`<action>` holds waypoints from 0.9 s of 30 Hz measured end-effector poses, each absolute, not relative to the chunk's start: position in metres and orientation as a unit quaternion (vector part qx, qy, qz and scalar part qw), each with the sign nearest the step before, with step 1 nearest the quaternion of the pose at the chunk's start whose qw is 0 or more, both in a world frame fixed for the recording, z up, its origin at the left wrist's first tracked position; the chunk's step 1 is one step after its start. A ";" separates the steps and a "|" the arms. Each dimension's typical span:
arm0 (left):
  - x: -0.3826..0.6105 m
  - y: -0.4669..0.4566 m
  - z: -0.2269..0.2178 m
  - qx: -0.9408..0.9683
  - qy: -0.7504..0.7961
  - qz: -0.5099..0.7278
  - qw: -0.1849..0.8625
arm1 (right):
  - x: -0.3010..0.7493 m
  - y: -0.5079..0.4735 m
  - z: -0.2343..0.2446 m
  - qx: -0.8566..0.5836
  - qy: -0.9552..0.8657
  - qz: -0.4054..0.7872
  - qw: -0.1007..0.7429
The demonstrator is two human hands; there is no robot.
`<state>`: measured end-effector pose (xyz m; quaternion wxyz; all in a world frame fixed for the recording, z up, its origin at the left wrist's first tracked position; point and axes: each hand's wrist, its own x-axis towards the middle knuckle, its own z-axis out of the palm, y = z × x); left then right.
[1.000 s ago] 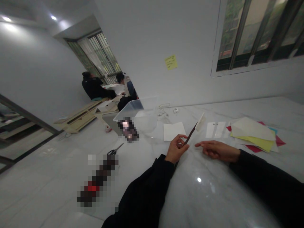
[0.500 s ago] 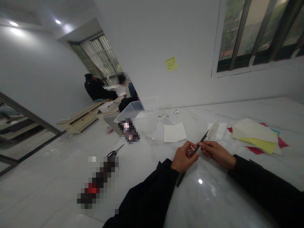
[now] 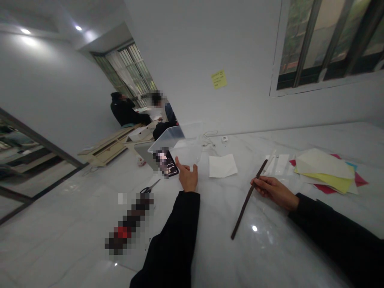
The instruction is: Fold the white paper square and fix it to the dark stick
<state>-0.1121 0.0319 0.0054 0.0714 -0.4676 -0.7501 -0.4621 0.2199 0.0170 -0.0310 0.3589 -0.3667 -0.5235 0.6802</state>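
My right hand (image 3: 276,192) pinches a thin dark brown stick (image 3: 241,212) near its upper part. The stick slants over the marble-patterned surface, its lower end toward me. My left hand (image 3: 189,179) is stretched forward, thumb and fingers apart, and holds nothing. Just left of its fingertips a phone (image 3: 172,165) with a lit screen leans against a clear plastic box (image 3: 168,138); I cannot tell whether a finger touches it. A sheet of white paper (image 3: 222,166) lies between the two hands, farther back.
At the right lies a pile of coloured paper (image 3: 324,164), cream and yellow on top. Dark-handled scissors (image 3: 146,189) lie at the left, beside a blurred dark and red object (image 3: 129,224). A charger (image 3: 225,139) stands by the wall. Two people sit in the far room.
My left hand has let go of the stick and moved left, to beside the phone, with its fingers spread. My right hand still holds the stick, which now shows along its length.
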 end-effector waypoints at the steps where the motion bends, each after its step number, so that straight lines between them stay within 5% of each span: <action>1: -0.120 0.033 0.005 -0.465 -0.754 -0.457 0.085 | 0.220 0.017 -0.032 -0.365 -0.525 0.680 0.359; 27: -0.163 0.031 0.015 -0.413 -0.786 -0.451 0.091 | 0.219 0.018 -0.034 -0.370 -0.554 0.659 0.349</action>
